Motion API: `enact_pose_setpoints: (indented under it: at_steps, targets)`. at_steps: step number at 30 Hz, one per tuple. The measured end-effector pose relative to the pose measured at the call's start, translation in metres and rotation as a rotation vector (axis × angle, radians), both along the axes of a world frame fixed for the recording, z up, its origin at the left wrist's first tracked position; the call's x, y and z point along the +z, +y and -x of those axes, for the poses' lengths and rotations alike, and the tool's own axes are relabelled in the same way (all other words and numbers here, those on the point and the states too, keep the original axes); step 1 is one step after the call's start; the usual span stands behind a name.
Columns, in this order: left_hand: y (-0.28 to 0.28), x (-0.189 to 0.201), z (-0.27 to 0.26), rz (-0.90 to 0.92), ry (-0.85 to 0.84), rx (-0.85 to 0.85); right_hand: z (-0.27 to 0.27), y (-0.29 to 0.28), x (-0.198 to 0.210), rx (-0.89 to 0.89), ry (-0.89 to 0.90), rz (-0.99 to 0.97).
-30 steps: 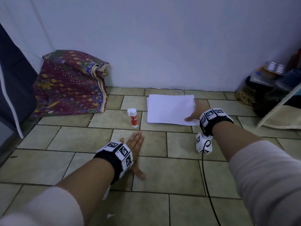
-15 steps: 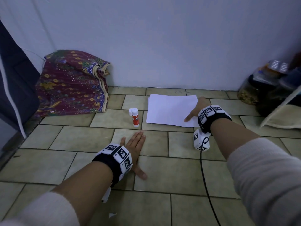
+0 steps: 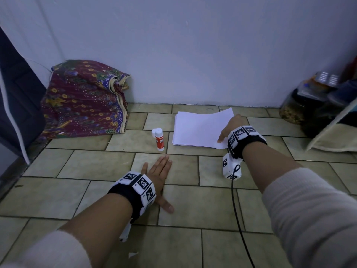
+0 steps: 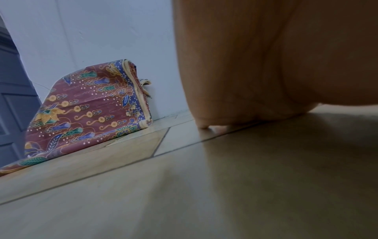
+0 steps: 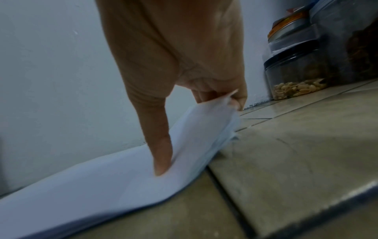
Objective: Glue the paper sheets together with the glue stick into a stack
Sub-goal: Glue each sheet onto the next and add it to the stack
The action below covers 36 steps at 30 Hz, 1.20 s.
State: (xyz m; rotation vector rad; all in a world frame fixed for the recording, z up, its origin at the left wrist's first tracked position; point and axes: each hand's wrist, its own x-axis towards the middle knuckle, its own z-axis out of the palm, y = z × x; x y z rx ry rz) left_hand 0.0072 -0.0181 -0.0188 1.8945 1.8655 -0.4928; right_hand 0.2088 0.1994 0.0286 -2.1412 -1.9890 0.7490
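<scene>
- The fingers of the right hand were curled under the near right corner of the paper sheets, with the thumb pressing on top, so that corner was pinched and bent upward off the floor
- The sheets looked thin, light and limp: the lifted part sagged in a curve, so they would likely crease or fan apart if pulled by one corner; a hold along an edge, or a flat palm, seemed safer
- How many sheets were caught in the pinch could not be told
- The paper was plain white, a loose low pile lying on the tiles close to the wall
- The glue stick, white with a red label, lay just left of the pile, capped and untouched; small, rigid and easy to take round its barrel
- The left hand lay flat on the floor, fingers straight, holding nothing
</scene>
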Motion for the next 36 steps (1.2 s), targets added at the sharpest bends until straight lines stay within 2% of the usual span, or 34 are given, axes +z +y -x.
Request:
enact_pose_setpoints:
  at_steps: [6,10,15,19,25,28,33,36]
  targets:
    - [0.001,0.001,0.0,0.008,-0.001,0.0,0.005,-0.002,-0.001,-0.01,0.044,-0.002]
    - [0.0,0.001,0.0,0.001,-0.008,0.002,0.013,0.0,-0.003,-0.04,0.137,0.006]
    - [-0.001,0.001,0.0,0.005,0.009,-0.005,0.001,0.009,-0.004,-0.094,0.285,-0.031]
    - [0.0,0.001,0.001,0.015,0.016,-0.009,-0.012,0.013,0.0,-0.114,0.331,-0.05]
    - [0.002,0.001,0.0,0.016,0.018,-0.009,-0.018,0.01,-0.002,-0.004,0.437,0.16]
    - [0.001,0.001,0.002,0.011,0.012,-0.009,-0.02,0.01,-0.004,0.007,0.457,0.199]
    - [0.0,0.002,0.001,0.005,0.005,-0.003,-0.037,0.002,-0.001,0.06,0.352,0.22]
    - [0.0,0.002,0.002,0.002,0.002,-0.006,-0.056,-0.006,-0.007,0.075,0.362,0.231]
